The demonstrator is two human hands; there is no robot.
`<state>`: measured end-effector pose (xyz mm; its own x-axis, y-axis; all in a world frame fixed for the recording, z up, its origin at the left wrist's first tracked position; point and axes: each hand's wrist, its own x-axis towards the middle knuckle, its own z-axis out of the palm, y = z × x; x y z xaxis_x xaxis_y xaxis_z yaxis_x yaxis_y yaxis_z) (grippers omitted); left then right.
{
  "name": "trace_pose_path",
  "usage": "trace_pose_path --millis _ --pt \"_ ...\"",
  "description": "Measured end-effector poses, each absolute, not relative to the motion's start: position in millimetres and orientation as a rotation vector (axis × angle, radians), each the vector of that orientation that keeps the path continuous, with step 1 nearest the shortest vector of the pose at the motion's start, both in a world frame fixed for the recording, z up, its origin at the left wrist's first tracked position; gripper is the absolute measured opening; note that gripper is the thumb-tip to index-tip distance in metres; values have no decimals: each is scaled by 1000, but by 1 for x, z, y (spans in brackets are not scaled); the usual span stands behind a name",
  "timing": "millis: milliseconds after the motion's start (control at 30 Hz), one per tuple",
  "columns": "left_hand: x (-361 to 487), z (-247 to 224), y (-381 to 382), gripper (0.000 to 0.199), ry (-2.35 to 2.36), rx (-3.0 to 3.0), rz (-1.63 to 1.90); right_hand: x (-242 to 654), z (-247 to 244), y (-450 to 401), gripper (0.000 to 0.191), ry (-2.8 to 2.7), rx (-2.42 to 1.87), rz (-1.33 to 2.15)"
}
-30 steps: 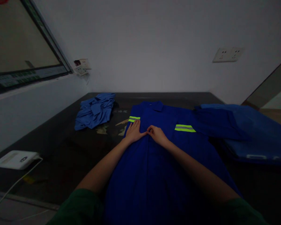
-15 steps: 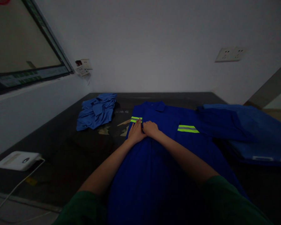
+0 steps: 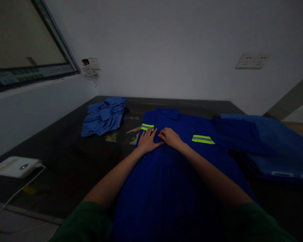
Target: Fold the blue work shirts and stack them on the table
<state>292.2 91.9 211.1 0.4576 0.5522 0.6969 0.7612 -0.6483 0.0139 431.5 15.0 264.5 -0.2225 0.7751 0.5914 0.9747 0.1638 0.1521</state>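
Observation:
A dark blue work jacket lies front up with its collar pointing away from me; its lower part runs out of view towards me. Yellow-green and silver reflective strips cross its chest. My left hand rests flat on the left chest, fingers spread just below the strip there, thumb stretched towards the front opening. Beside it, my right hand is closed, thumb and fingertips pinched together at the jacket's front edge. The cloth between these fingertips is too small and dark to make out clearly.
A crumpled lighter blue garment lies at the back left of the dark table. Folded blue clothing in a pile lies on the right, partly under the jacket's sleeve. A white device with a cable stands at the left edge.
My right hand has shifted slightly right, away from my left hand, and its thumb and fingertips now show pinched. The left thumb stretches further right. The view has tilted slightly.

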Motion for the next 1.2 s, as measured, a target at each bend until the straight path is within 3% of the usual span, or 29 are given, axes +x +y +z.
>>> trace_pose_path --millis 133,367,800,1000,1200 --pt "291 213 87 81 -1137 -2429 -904 440 237 -22 23 -2063 -1420 -844" --pt "293 216 87 61 -1182 -2433 -878 468 178 -44 38 -2337 -1254 -977" --pt "302 218 88 59 -1222 -2354 -969 463 185 -52 42 -2382 -1401 -848" --pt "302 215 68 45 -1057 -2299 -1151 459 188 -86 46 -2297 -1430 -889" --pt "308 201 56 55 -1138 -2494 -963 520 169 -125 55 -2002 -1724 -815"
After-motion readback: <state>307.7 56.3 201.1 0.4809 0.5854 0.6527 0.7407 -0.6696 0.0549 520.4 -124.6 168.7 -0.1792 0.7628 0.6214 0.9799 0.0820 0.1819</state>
